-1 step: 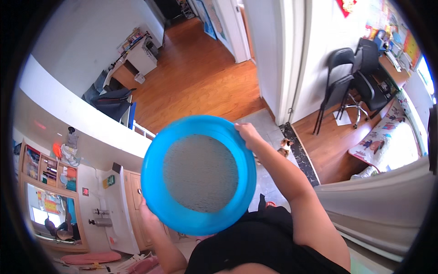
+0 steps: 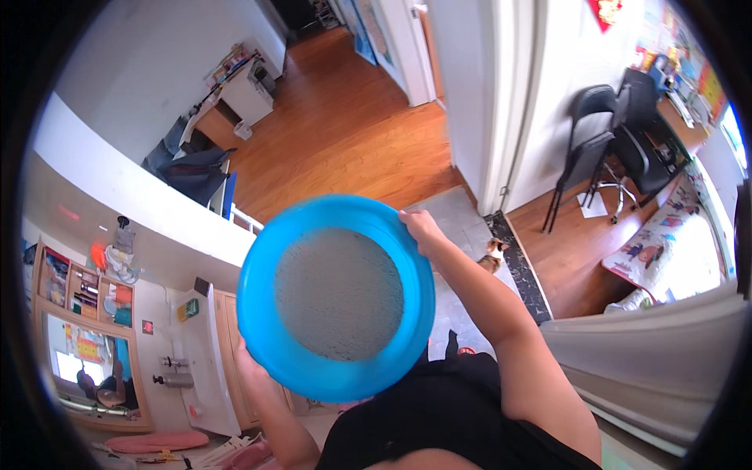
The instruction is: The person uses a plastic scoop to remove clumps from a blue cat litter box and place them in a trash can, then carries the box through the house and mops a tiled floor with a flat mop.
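My left hand [image 2: 251,364] grips the lower-left edge of the blue basin [image 2: 258,274], fingers mostly hidden. Grey, grainy material [image 2: 338,294] lies inside the basin, held before my torso [image 2: 423,415]. My right hand [image 2: 420,229] pinches its upper-right rim.

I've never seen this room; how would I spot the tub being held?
Find the person's black clothing at the bottom of the view, then look just above and left of it. Between the left hand and the right hand is a round tub. Its wide, bright blue wall around a grey, grainy-looking middle sets it apart from the orange-brown floor beyond.
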Available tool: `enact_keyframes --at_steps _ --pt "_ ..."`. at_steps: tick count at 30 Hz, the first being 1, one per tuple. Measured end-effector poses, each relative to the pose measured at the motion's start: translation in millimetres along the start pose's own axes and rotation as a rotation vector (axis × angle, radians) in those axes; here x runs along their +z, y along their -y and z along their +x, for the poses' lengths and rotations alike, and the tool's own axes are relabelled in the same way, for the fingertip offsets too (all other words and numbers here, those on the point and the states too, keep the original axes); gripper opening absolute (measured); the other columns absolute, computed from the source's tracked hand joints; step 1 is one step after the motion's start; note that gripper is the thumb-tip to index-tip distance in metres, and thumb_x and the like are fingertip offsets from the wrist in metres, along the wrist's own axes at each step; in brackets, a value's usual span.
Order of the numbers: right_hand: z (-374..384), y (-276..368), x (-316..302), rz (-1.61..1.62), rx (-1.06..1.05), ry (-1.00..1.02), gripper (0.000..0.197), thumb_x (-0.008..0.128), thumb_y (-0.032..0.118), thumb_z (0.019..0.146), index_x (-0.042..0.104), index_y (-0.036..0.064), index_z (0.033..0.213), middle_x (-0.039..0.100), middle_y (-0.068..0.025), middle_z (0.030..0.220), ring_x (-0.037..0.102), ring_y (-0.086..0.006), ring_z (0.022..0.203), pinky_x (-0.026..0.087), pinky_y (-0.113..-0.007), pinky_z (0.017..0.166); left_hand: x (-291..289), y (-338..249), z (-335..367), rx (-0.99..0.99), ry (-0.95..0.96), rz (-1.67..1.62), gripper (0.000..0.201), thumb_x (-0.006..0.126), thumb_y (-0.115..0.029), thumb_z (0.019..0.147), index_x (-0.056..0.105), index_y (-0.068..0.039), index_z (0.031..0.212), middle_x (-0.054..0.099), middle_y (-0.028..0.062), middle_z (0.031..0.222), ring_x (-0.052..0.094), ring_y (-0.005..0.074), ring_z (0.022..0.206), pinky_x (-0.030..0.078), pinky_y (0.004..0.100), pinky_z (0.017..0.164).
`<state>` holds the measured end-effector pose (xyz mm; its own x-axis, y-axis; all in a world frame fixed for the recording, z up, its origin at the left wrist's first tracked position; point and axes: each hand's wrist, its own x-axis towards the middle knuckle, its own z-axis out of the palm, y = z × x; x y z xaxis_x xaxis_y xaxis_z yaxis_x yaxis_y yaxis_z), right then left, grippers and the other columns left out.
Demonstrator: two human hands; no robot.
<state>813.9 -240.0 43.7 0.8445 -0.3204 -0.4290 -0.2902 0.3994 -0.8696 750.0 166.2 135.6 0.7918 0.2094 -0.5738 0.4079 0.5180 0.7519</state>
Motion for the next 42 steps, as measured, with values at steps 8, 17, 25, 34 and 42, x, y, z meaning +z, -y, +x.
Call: enact_keyframes --at_steps 8,17,25,34,42 --pt "118.3 80.9 137.2 -0.41 -0.314 -0.019 0.033 0.054 0.029 0.084 0.066 -0.0014 0.086 0.064 -0.0138 0.075 0.06 -0.0186 0.074 0.046 -0.035 0.067 -3.0 -36.3 196.3 0.349 0.139 0.031 0.048 0.031 -0.035 0.096 0.047 0.0 0.124 0.053 0.0157 0.12 0.049 0.0296 0.111 0.038 0.042 0.097" --pt "246.1 184.8 99.6 -0.078 -0.297 -0.098 0.024 0.054 0.019 0.087 0.062 -0.0033 0.087 0.061 -0.0055 0.074 0.054 -0.0148 0.063 0.043 -0.032 0.056 188.9 -96.8 331.6 0.011 0.189 -0.059 0.05 0.033 -0.036 0.097 0.042 0.004 0.126 0.044 0.021 0.129 0.044 0.0339 0.115 0.034 0.0431 0.1" --pt "431.7 202.8 116.0 -0.146 -0.213 -0.13 0.027 0.053 0.021 0.082 0.063 -0.005 0.085 0.062 -0.0144 0.073 0.058 -0.0197 0.066 0.045 -0.036 0.06 305.2 -136.3 474.2 -0.121 0.162 0.054 0.041 0.032 -0.03 0.095 0.052 0.0 0.116 0.056 0.0188 0.115 0.054 0.0322 0.105 0.042 0.0452 0.093" --pt "609.5 293.3 172.4 -0.342 -0.031 -0.17 0.028 0.054 0.019 0.084 0.063 -0.0066 0.091 0.063 -0.0161 0.078 0.061 -0.0235 0.073 0.047 -0.037 0.064 409.1 -184.7 670.8 -0.031 0.159 0.252 0.045 0.034 -0.034 0.095 0.05 0.0 0.119 0.055 0.0178 0.118 0.053 0.0309 0.107 0.041 0.044 0.094" --pt "699.8 380.8 82.1 -0.107 -0.181 -0.452 0.027 0.053 0.018 0.087 0.06 -0.0064 0.095 0.062 -0.0106 0.079 0.059 -0.019 0.068 0.047 -0.035 0.063 677.3 -172.2 804.2 -0.254 0.377 0.258 0.048 0.034 -0.038 0.096 0.047 0.0 0.122 0.049 0.0192 0.125 0.048 0.0332 0.113 0.037 0.0469 0.097"
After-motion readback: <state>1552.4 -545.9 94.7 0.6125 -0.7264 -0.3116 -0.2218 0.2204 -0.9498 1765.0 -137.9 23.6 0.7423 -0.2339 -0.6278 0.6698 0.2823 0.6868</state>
